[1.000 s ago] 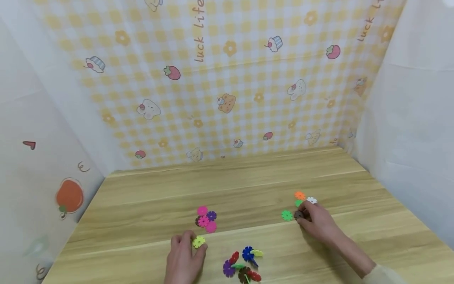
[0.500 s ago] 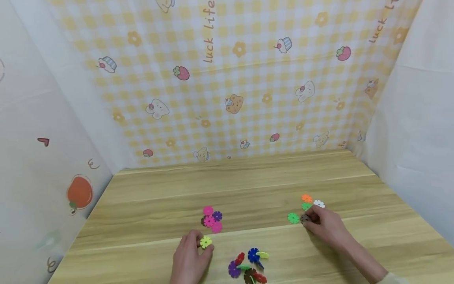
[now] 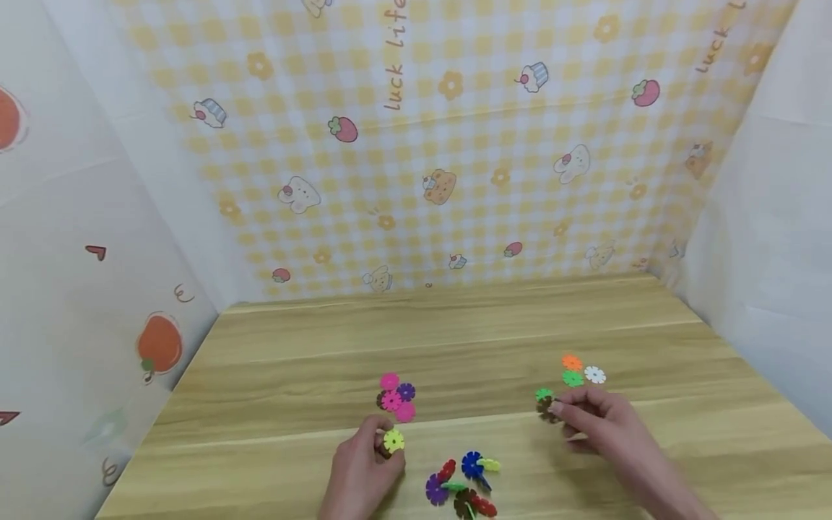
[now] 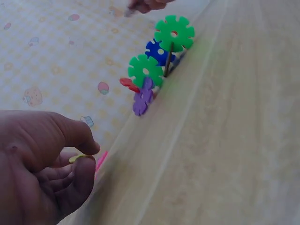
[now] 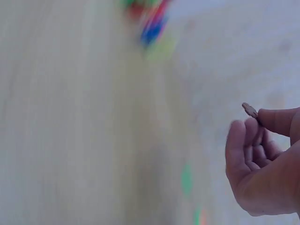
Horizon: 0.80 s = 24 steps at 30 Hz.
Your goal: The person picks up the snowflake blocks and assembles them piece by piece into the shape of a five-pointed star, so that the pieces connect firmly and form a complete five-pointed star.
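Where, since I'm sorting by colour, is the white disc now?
In the head view, the white disc lies right of centre on the table, just beyond the right hand, beside a green disc.

Your wood-grain table (image 3: pixel 312 339) holds pink and purple discs (image 3: pixel 391 401), nearer you a linked multicoloured group (image 3: pixel 453 487), rightward an orange disc (image 3: pixel 572 362), white disc (image 3: pixel 594 375) and seemingly two green discs (image 3: pixel 573 378).

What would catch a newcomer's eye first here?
Probably the big yellow-checked backdrop, printed with cartoon animals and strawberries, behind the wooden table. In front of it, the left hand pinches a yellow disc and the right hand a brown disc. Between them, nearer the viewer, sits a colourful disc cluster.
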Tool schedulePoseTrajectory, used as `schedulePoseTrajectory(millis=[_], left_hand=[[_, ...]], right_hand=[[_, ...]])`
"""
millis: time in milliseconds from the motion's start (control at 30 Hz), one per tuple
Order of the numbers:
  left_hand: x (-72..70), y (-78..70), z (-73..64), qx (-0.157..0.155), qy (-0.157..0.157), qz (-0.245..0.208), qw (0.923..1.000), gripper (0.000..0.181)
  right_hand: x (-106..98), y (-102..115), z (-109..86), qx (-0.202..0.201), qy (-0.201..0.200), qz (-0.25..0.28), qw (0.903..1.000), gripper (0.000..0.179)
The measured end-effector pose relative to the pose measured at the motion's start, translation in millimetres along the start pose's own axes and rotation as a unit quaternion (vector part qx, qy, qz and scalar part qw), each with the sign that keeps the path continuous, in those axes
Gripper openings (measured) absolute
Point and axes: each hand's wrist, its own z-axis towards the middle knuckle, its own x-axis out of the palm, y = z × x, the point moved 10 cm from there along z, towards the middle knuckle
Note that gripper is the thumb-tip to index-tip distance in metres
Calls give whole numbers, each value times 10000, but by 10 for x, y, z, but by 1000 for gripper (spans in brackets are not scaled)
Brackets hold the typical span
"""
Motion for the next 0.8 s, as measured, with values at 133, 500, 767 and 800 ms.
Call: schedulePoseTrajectory(millis=[133,500,767,800], left_hand=[[25,-82,2,207,212,-943,9951,36],[219,-536,-217,1449,1578,-3814,8992,26],[176,-680,-289,2141,1703,-3875,8803,21],[160,-695,-294,2226,1688,-3822,8808,21]], right_hand=[[515,158,-262,77,1064,885,9903,25],[1183,68,-393,79,1251,1560,9798,43],[1314,111,-379,-85,1391,1718,9752,40],[1321,104,-377,-66,1374,1731,9753,39]])
